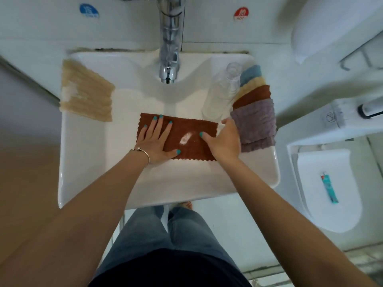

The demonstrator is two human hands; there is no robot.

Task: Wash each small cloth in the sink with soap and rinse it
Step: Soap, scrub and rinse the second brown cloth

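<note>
A brown cloth [186, 131] lies spread flat in the white sink [87, 162], with a white blob of soap [185, 138] near its middle. My left hand [154, 139] presses flat on the cloth's left half, fingers spread. My right hand [222, 139] rests on the cloth's right end, thumb on the fabric; its fingers are partly hidden. A clear soap bottle [221, 92] stands on the sink's right rim. Beside it lies a stack of folded cloths [253, 112]: blue, yellow, brown and purple. A beige cloth [85, 94] with white foam lies on the left rim.
The chrome tap [170, 48] hangs over the back of the basin, with no water running. Blue and red stickers mark the wall behind. A white toilet [327, 183] with a small teal lighter [329, 187] on its lid stands to the right.
</note>
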